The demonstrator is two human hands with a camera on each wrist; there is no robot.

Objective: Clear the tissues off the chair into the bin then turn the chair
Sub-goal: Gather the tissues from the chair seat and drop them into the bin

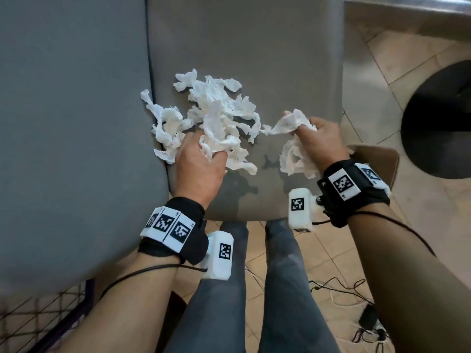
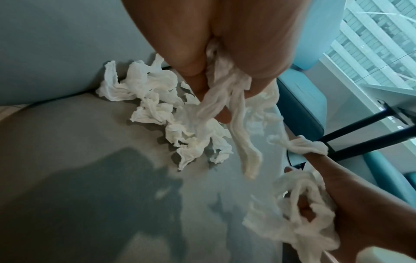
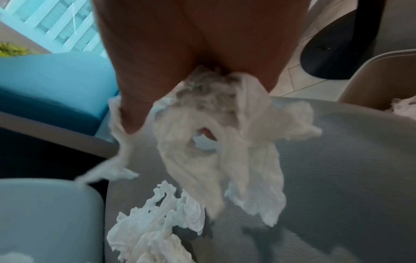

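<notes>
Several crumpled white tissues (image 1: 216, 105) lie heaped on the grey chair seat (image 1: 254, 47), close to its backrest (image 1: 71, 123). My left hand (image 1: 204, 154) grips a bunch at the heap's near edge; in the left wrist view the strands (image 2: 225, 103) hang from its curled fingers (image 2: 193, 67). My right hand (image 1: 316, 133) holds a separate wad of tissue (image 1: 295, 151) lifted above the seat's right side, and that wad (image 3: 213, 151) dangles below the palm. A tan bin (image 1: 377, 156) stands just right of the seat, partly hidden by my right wrist; some tissue (image 3: 403, 105) lies inside it.
A black round base (image 1: 438, 118) sits on the tiled floor at right. Cables and a small device (image 1: 367, 317) lie on the floor near my legs (image 1: 229, 289). A wire mesh basket (image 1: 38, 317) is at the lower left. A teal sofa (image 3: 45, 80) stands beyond the chair.
</notes>
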